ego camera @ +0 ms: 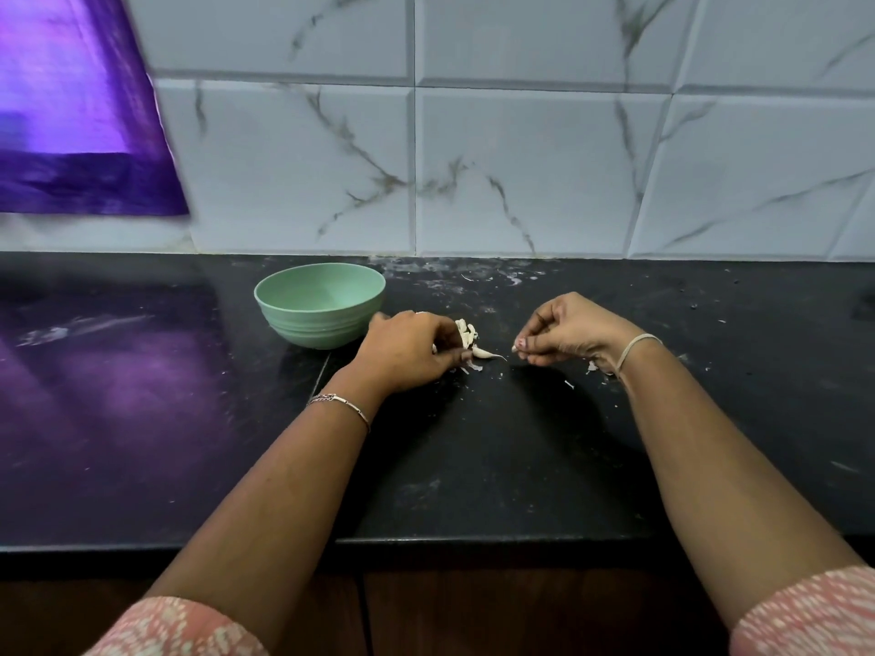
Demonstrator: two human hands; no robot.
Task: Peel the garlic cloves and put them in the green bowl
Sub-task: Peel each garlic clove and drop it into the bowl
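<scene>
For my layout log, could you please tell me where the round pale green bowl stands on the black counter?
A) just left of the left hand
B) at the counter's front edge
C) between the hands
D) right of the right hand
A: the round pale green bowl stands just left of the left hand, which holds garlic.

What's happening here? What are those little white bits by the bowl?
A person is peeling garlic on the black counter. The left hand holds a garlic clove beside a small heap of white garlic bits. The right hand is curled close by; whether it pinches a bit of skin is too small to tell. The green bowl looks empty.
</scene>
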